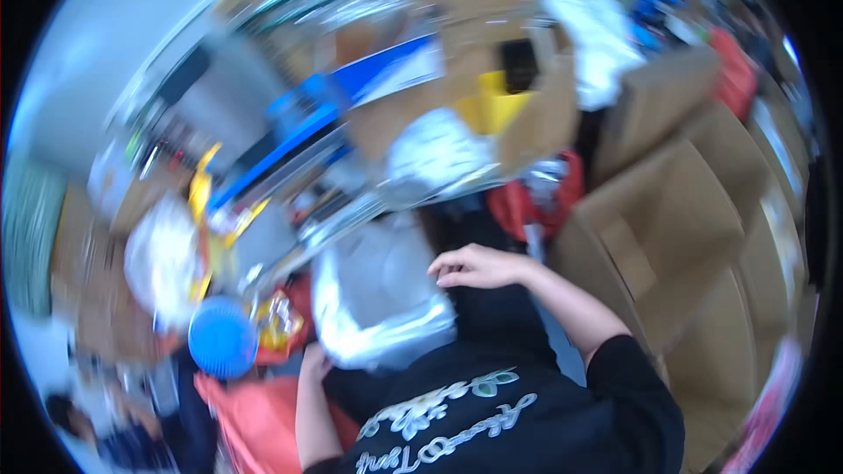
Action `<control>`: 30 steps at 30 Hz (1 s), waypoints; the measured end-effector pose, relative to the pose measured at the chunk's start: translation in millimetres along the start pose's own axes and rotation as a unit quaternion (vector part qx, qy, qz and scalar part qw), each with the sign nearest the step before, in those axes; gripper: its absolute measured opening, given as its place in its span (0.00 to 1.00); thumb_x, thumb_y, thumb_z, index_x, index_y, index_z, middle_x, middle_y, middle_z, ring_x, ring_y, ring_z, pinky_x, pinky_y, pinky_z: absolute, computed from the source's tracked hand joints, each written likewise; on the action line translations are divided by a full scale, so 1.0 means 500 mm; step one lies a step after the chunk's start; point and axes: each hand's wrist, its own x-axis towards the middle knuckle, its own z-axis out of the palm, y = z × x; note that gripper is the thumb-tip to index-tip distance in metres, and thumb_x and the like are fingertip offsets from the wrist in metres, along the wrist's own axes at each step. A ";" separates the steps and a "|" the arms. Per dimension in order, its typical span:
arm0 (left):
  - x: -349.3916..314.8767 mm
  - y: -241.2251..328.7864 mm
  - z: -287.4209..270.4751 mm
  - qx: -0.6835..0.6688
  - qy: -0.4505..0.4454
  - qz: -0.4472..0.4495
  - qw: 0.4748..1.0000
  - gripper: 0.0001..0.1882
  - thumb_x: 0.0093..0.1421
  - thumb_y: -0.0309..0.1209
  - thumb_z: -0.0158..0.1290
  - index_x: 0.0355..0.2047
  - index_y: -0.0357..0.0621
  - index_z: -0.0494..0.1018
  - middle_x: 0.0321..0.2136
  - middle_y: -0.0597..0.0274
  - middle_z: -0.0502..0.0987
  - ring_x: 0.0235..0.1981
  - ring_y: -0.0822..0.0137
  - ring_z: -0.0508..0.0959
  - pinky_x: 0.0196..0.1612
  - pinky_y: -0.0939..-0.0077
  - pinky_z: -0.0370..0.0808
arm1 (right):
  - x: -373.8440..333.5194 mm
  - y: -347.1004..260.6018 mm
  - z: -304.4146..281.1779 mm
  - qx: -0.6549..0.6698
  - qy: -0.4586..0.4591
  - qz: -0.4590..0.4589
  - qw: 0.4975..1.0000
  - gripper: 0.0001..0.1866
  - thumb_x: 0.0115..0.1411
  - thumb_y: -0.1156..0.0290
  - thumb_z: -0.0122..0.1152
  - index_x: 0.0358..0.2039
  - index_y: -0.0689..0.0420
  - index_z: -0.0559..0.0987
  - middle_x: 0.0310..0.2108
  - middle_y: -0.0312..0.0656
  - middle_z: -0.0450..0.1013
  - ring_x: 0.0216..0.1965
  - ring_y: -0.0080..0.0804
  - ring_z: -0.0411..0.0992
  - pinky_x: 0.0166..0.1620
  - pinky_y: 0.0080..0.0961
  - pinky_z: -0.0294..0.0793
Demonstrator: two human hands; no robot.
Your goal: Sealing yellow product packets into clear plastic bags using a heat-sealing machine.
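A pale container lined with a clear plastic bag (382, 333) stands against my front, its grey inside facing up. My left hand (318, 360) is low at its left side, the fingers hidden by the container's edge, so its grip cannot be made out. Just off the container's upper right rim hovers my right hand (479, 265), fingers loosely bent and apart from the thumb, with nothing visible between them. The picture is smeared by motion.
A cluttered table with a metal edge (351, 215) runs beyond the container. Left of me are a blue round lid (222, 336) and a red bag (263, 417). Large cardboard boxes (676, 219) crowd the right. Another person (132, 439) is at lower left.
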 end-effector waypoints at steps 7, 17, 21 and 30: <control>-0.073 -0.005 -0.019 0.109 0.135 0.056 0.983 0.06 0.50 0.29 0.62 0.24 0.40 0.79 0.17 0.70 0.72 0.18 0.76 0.68 0.21 0.79 0.64 | 0.153 0.076 0.304 -0.140 -0.132 -0.003 0.981 0.30 0.63 0.51 0.53 0.59 0.57 0.67 0.55 0.52 0.67 0.58 0.48 0.64 0.60 0.40 0.62; -0.134 -0.013 -0.019 -0.218 0.096 0.039 0.970 0.18 0.65 0.44 0.53 0.41 0.40 0.76 0.21 0.72 0.71 0.25 0.78 0.72 0.30 0.81 0.72 | 0.153 0.075 0.318 -0.164 -0.105 -0.006 0.981 0.29 0.63 0.52 0.55 0.58 0.57 0.68 0.55 0.49 0.67 0.57 0.47 0.63 0.60 0.40 0.59; -0.231 0.085 0.066 -0.183 -0.069 0.155 0.968 0.16 0.66 0.41 0.51 0.44 0.41 0.75 0.30 0.68 0.76 0.30 0.76 0.75 0.36 0.79 0.74 | 0.197 -0.053 0.312 -0.204 -0.037 -0.078 0.975 0.27 0.62 0.55 0.57 0.56 0.58 0.71 0.54 0.49 0.67 0.55 0.48 0.64 0.56 0.40 0.61; -0.266 0.125 0.180 0.126 0.020 0.430 0.894 0.23 0.59 0.36 0.60 0.53 0.41 0.72 0.48 0.59 0.75 0.46 0.70 0.75 0.49 0.76 0.71 | 0.238 0.011 0.265 0.470 0.022 0.217 0.855 0.23 0.69 0.54 0.47 0.50 0.63 0.72 0.40 0.43 0.75 0.38 0.30 0.74 0.43 0.26 0.75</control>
